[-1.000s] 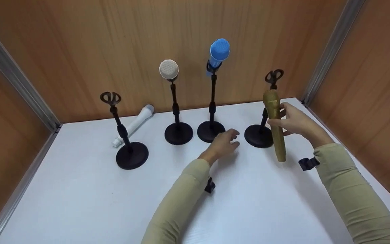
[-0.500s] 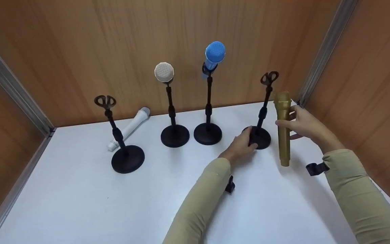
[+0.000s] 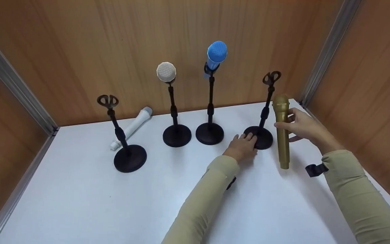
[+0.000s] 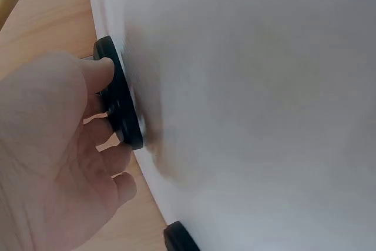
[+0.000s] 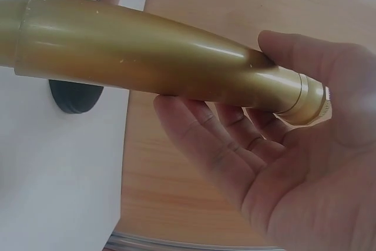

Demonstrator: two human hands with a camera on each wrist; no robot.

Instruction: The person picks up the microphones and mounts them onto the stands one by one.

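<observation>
My left hand point(image 3: 241, 148) is at the round base point(image 4: 120, 95) of the rightmost black microphone stand point(image 3: 265, 112). Its fingers lie over the near left part of the base, with the thumb at the rim. That stand's clip point(image 3: 271, 78) holds nothing. Just right of the stand, my right hand point(image 3: 305, 128) grips a gold microphone point(image 3: 283, 142), thumb on one side and fingers on the other. The microphone is nearly upright in the head view, its grille point(image 3: 280, 99) at the top. In the right wrist view, the gold body point(image 5: 135, 51) spans the upper part.
A blue microphone point(image 3: 217, 52) and a white-headed one point(image 3: 166, 72) sit in the two middle stands. Farther left is a stand with a bare clip point(image 3: 107, 101); a white microphone point(image 3: 135, 125) lies behind it. Wooden panels point(image 3: 130, 40) enclose the white table point(image 3: 80, 203).
My left hand has moved right, from near the blue microphone's stand onto the rightmost stand's base, and its fingers have shifted over it. My right hand has carried the gold microphone slightly right, away from that stand.
</observation>
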